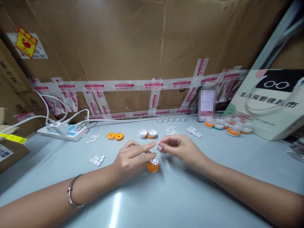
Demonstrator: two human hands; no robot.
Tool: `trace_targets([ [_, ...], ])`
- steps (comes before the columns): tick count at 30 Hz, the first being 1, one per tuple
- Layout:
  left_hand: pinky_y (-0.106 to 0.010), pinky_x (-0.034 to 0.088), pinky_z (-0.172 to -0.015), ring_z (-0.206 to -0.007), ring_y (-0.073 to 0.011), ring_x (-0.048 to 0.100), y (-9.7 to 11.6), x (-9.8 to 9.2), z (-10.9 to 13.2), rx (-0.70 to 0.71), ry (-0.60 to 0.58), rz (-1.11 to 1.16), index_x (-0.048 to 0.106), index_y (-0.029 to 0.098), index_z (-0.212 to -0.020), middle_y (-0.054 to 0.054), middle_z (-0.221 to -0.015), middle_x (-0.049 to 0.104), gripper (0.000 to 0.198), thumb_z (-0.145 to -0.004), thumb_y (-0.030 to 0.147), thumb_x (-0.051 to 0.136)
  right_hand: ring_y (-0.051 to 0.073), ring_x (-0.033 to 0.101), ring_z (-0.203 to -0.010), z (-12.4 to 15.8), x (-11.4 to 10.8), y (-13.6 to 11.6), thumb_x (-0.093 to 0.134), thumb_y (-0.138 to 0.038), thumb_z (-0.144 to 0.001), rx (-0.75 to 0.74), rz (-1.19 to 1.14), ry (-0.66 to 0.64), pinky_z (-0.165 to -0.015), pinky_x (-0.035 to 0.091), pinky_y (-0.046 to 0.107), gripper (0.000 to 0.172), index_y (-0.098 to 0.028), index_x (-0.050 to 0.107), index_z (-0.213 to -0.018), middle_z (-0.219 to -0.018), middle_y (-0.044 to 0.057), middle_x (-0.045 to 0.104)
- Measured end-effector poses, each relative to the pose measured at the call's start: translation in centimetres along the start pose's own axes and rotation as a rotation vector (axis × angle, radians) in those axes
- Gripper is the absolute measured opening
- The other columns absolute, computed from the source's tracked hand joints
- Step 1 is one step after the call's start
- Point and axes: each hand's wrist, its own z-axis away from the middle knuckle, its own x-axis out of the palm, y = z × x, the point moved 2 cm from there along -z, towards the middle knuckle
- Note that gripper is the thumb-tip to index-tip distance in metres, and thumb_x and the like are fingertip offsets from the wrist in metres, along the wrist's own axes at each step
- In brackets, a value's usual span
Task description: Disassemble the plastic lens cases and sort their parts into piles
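two hands are at work on my feed, and it's all at the middle of the grey-blue table (190, 199)! the right hand (182, 148) is pinched nearly closed, thumb and finger on one small white part (159, 146), raised just off the left hand's pointing finger. the left hand (133, 158) has its index stretched out and the other fingers partly bent; one fingertip sits at the edge of one white spoked piece (154, 161), and from my end i can't tell whether it grips. that piece lies on top of one orange round case (152, 167), right on the tabletop below the fingers. one bracelet (71, 191) on the left wrist.

behind, i count two orange discs (115, 136) side by side, then two white cups (147, 133), with orange showing under the right one. two heaps of white lattice pieces (171, 131) follow, too tangled to count. over left, two clusters of small white discs (97, 160): roughly eight near, about five farther back. one row of clear caps (171, 118) at the back, number blurred. on the right: one phone (207, 101), one paper bag (268, 110), and at least six capped round cases (233, 131) bunched between.
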Motion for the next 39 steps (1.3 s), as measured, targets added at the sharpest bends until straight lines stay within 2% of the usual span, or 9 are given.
trace_targets([
  [5, -0.026, 0.047, -0.063, -0.074, -0.0128, 0.065, -0.5, 0.0, 0.0, -0.087, 0.002, 0.039, 0.061, 0.017, -0.094, -0.013, -0.103, 0.067, 0.018, -0.083, 0.007, 0.051, 0.022, 0.064, -0.081, -3.0, -7.5, 0.4, 0.062, -0.035, -0.069, -0.061, 0.422, 0.293, -0.073, 0.048, 0.031, 0.025, -0.015, 0.071, -0.081, -0.086, 0.008, 0.071],
  [9, -0.027, 0.051, -0.066, -0.077, -0.0136, 0.061, -0.7, 0.1, 0.0, -0.16, -0.002, 0.082, 0.062, 0.017, -0.097, -0.012, -0.098, 0.065, 0.02, -0.083, 0.007, 0.051, 0.02, 0.065, -0.068, -4.5, -10.1, 2.4, 0.059, -0.028, -0.069, 0.053, 0.669, 0.202, -0.059, 0.047, 0.027, 0.022, -0.014, 0.07, -0.082, -0.074, 0.007, 0.071],
  [17, -0.025, 0.051, -0.066, -0.076, -0.0119, 0.055, -0.7, 0.4, 0.0, -0.203, 0.007, 0.204, 0.059, 0.014, -0.105, -0.007, -0.085, 0.055, 0.028, -0.083, 0.002, 0.047, 0.02, 0.065, -0.072, -4.8, -9.4, 3.3, 0.055, -0.026, -0.072, 0.073, 0.89, 0.073, -0.062, 0.046, 0.026, 0.018, -0.016, 0.071, -0.074, -0.075, 0.006, 0.072],
  [21, -0.023, 0.051, -0.065, -0.073, -0.0109, 0.056, -0.7, 0.4, 0.0, -0.231, 0.008, 0.219, 0.058, 0.015, -0.106, -0.005, -0.083, 0.057, 0.027, -0.084, 0.004, 0.049, 0.021, 0.065, -0.075, -4.3, -8.8, 2.2, 0.055, -0.03, -0.073, -0.034, 0.842, 0.201, -0.066, 0.047, 0.029, 0.019, -0.018, 0.07, -0.074, -0.079, 0.005, 0.072],
  [24, -0.023, 0.051, -0.066, -0.072, -0.0111, 0.058, -0.5, 0.2, -0.2, -0.272, 0.01, 0.229, 0.058, 0.015, -0.103, -0.005, -0.08, 0.061, 0.023, -0.082, 0.007, 0.054, 0.02, 0.064, -0.078, -2.4, -6.0, 0.1, 0.055, -0.038, -0.077, -0.218, 0.638, 0.236, -0.07, 0.048, 0.031, 0.025, -0.017, 0.069, -0.083, -0.085, 0.006, 0.07],
  [28, -0.021, 0.051, -0.062, -0.067, -0.0106, 0.06, -0.1, 0.2, -0.3, -0.312, 0.01, 0.243, 0.058, 0.015, -0.093, -0.003, -0.075, 0.064, 0.013, -0.08, 0.012, 0.059, 0.017, 0.062, -0.08, 1.0, -0.5, -2.1, 0.066, -0.034, -0.072, -0.463, 0.36, -0.069, -0.074, 0.05, 0.029, 0.025, -0.02, 0.065, -0.094, -0.09, 0.004, 0.068],
  [32, -0.017, 0.051, -0.058, -0.064, -0.0094, 0.061, 0.2, 0.2, -0.1, -0.316, -0.003, 0.264, 0.055, 0.016, -0.084, -0.002, -0.073, 0.065, 0.003, -0.082, 0.015, 0.058, 0.013, 0.061, -0.072, 2.7, 1.9, -2.2, 0.062, -0.022, -0.077, -0.515, 0.268, -0.103, -0.069, 0.049, 0.024, 0.008, -0.02, 0.064, -0.085, -0.079, 0.001, 0.067],
  [36, -0.02, 0.054, -0.065, -0.072, -0.011, 0.064, 0.1, 0.2, 0.1, -0.346, -0.031, 0.277, 0.054, 0.017, -0.092, -0.003, -0.083, 0.068, 0.011, -0.083, 0.022, 0.057, 0.014, 0.062, -0.073, 1.6, 1.0, -1.9, 0.057, -0.019, -0.079, -0.485, 0.296, -0.099, -0.071, 0.048, 0.025, 0.009, -0.021, 0.066, -0.08, -0.078, 0.001, 0.068],
  [39, -0.028, 0.053, -0.077, -0.086, -0.0158, 0.063, -0.1, 0.1, 0.1, -0.369, -0.08, 0.25, 0.052, 0.017, -0.101, -0.007, -0.095, 0.067, 0.02, -0.084, 0.026, 0.056, 0.017, 0.063, -0.078, -0.9, -2.8, -1.2, 0.057, -0.027, -0.076, -0.376, 0.385, 0.045, -0.075, 0.048, 0.029, 0.013, -0.02, 0.068, -0.077, -0.081, 0.003, 0.069],
])
